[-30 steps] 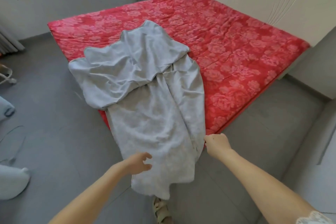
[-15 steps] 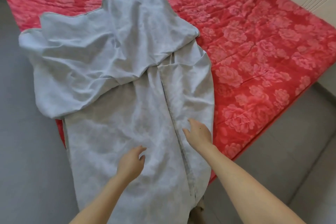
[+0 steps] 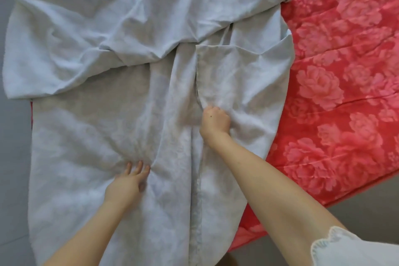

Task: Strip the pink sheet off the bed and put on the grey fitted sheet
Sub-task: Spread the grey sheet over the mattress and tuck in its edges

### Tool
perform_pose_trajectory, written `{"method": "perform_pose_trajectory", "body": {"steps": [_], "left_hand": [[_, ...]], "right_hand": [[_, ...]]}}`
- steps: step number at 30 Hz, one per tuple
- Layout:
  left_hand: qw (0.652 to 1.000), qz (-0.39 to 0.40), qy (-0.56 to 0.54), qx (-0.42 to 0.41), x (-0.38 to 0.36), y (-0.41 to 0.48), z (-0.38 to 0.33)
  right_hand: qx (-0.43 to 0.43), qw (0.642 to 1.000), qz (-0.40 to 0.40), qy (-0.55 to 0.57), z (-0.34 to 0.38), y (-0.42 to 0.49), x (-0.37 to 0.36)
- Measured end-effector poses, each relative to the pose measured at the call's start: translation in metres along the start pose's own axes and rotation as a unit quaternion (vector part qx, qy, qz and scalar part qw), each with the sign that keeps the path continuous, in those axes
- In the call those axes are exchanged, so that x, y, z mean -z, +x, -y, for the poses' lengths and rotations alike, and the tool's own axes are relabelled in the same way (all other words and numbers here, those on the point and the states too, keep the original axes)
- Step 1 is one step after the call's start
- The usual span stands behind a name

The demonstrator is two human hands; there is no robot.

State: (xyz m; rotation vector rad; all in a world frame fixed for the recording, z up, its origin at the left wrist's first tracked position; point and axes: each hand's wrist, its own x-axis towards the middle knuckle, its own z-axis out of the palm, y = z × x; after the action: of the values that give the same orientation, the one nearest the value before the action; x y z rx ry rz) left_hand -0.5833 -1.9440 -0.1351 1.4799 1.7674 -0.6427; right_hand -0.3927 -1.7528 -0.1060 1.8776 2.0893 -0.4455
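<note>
The grey fitted sheet (image 3: 86,127) lies crumpled over the near corner of the bed. It covers most of the view, and its lower part drapes past the mattress edge toward the bottom of the frame. Under it and to the right, the pink sheet (image 3: 345,75) with its rose pattern is on the bed, creased but flat. A thin strip of it also shows at the grey cloth's left edge.

The right hand (image 3: 214,122) is clenched into a fist with a bunch of the grey fabric gathered inside it. It grips beside the hemmed edge of a folded flap (image 3: 241,71). That hem runs straight up from the knuckles to a square corner, and another seam runs down from the wrist. Creases fan out from the fist to the right, so the cloth there is pulled tight.

The left hand (image 3: 129,181) rests lower and to the left, palm down on the sheet with its fingers (image 3: 139,165) nearly straight and close together. It presses the cloth rather than gripping it. Wrinkles spread from the fingertips across the fabric — a shallow pucker sits just ahead of them.

The two hands are well apart, with a long fold of grey cloth between them. A white sleeve (image 3: 349,250) with a scalloped trim shows on the right arm. Grey floor (image 3: 15,157) is visible along the left side and beyond the bed's right edge.
</note>
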Motion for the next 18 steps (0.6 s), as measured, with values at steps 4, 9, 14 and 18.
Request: {"method": "perform_pose_trajectory", "body": {"steps": [4, 9, 14, 18], "left_hand": [[0.999, 0.020, 0.018, 0.022, 0.001, -0.002, -0.002], [0.996, 0.051, 0.048, 0.054, 0.023, -0.011, -0.016], [0.995, -0.037, 0.007, 0.089, 0.039, -0.023, -0.056], [0.997, -0.068, -0.022, 0.009, 0.041, -0.034, -0.101]], "right_hand": [[-0.094, 0.964, -0.109, 0.224, -0.094, -0.032, 0.046], [-0.269, 0.919, -0.219, 0.188, -0.277, -0.139, 0.071], [-0.321, 0.919, -0.176, 0.149, -0.373, -0.203, 0.056], [-0.393, 0.881, -0.187, 0.186, -0.417, -0.223, 0.038]]}}
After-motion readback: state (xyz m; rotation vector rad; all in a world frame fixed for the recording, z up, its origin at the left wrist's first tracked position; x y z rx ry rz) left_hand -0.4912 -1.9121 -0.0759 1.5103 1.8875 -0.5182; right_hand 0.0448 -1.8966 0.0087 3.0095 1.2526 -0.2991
